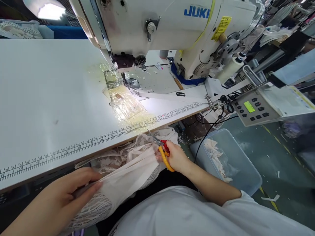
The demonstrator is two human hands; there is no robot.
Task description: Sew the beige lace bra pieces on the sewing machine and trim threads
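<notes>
My left hand (pixel 66 193) pinches one end of a pale pink lace garment (pixel 123 173) in my lap, below the table's front edge. The fabric is stretched taut between both hands. My right hand (pixel 176 157) grips the other end of the fabric together with small scissors (pixel 161 149) that have orange and red handles. The blades point up and left toward the table edge. More lace is bunched under the table between my hands.
A white JUKI sewing machine (pixel 172 29) stands on the white table (pixel 49 98), whose front edge carries a printed ruler (pixel 98 139). A razor blade (pixel 180 94) lies near the machine. A control panel (pixel 253 109) is at right. A clear bin (pixel 231 160) with fabric scraps sits on the floor.
</notes>
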